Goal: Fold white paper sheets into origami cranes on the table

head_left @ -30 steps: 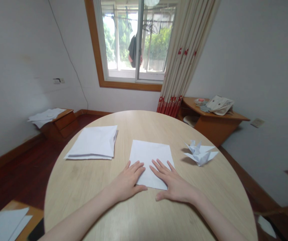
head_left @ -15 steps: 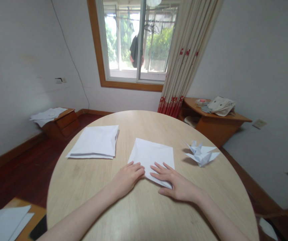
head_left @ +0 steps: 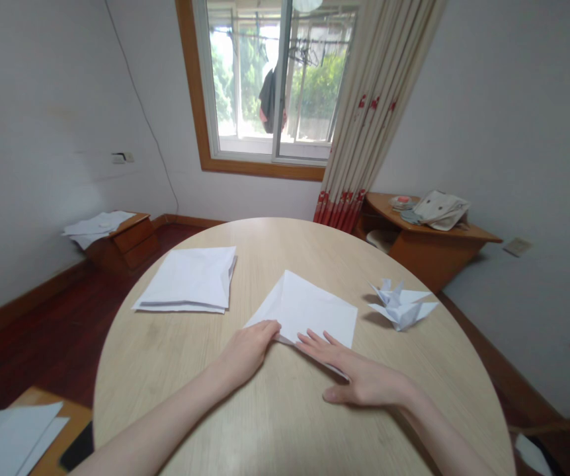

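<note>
Paper sheet (head_left: 309,307), white, lies flat on round light-wood table (head_left: 285,423), near its middle, rotated so one corner points away from the person. Left hand (head_left: 248,350): fingers (head_left: 265,328) straight and together, tips resting on the sheet's near left edge; no pinch, nothing gripped. Right hand (head_left: 359,380): fingers (head_left: 315,342) slightly spread, lying flat across the near right edge; thumb (head_left: 331,395) off the sheet, on the table; nothing gripped. Hands just apart. Paper stack (head_left: 186,281) left of the sheet, near, not touching. Folded paper crane (head_left: 401,307) right of the sheet, also apart. Beyond the table: wooden side table (head_left: 426,248) holding cloth bag (head_left: 441,210); low wooden cabinet (head_left: 121,241) holding loose papers (head_left: 96,223).
</note>
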A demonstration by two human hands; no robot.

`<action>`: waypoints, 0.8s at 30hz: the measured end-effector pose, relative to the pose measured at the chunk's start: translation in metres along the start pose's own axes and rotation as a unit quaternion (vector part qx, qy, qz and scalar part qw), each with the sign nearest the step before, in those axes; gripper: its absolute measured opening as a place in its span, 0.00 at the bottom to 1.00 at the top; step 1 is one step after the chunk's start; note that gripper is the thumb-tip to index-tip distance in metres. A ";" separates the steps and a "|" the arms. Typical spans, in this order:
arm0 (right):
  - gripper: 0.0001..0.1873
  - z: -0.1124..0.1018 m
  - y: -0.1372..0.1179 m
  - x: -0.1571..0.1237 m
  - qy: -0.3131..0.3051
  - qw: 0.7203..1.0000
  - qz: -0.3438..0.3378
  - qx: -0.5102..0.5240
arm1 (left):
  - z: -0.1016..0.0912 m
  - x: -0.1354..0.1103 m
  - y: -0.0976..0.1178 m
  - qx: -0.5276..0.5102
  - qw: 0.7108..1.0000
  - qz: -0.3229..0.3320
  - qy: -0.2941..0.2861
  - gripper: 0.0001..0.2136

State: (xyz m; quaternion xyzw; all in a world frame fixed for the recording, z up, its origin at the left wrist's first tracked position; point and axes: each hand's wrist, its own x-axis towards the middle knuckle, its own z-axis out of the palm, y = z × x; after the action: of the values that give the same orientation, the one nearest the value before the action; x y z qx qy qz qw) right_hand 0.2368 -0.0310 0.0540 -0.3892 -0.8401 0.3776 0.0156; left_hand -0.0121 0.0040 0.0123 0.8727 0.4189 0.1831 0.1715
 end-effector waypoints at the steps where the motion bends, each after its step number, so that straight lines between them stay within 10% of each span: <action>1: 0.41 0.000 0.000 0.000 0.009 1.000 0.004 0.004 | 0.001 0.000 -0.001 -0.005 1.000 0.000 0.001 0.11; 9: 0.21 0.003 0.011 0.003 0.114 0.992 0.000 0.057 | -0.001 -0.001 0.003 -0.001 1.000 -0.006 0.016 0.11; 24: 0.18 0.001 0.010 0.007 0.298 0.942 0.062 0.139 | -0.005 0.003 0.009 0.078 0.994 0.068 0.034 0.10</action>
State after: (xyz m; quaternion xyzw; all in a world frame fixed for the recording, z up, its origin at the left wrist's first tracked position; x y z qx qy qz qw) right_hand 0.2379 -0.0235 0.0450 -0.5293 -0.7101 0.3581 0.2955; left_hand -0.0068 0.0022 0.0211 0.9030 0.3772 0.1910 0.0758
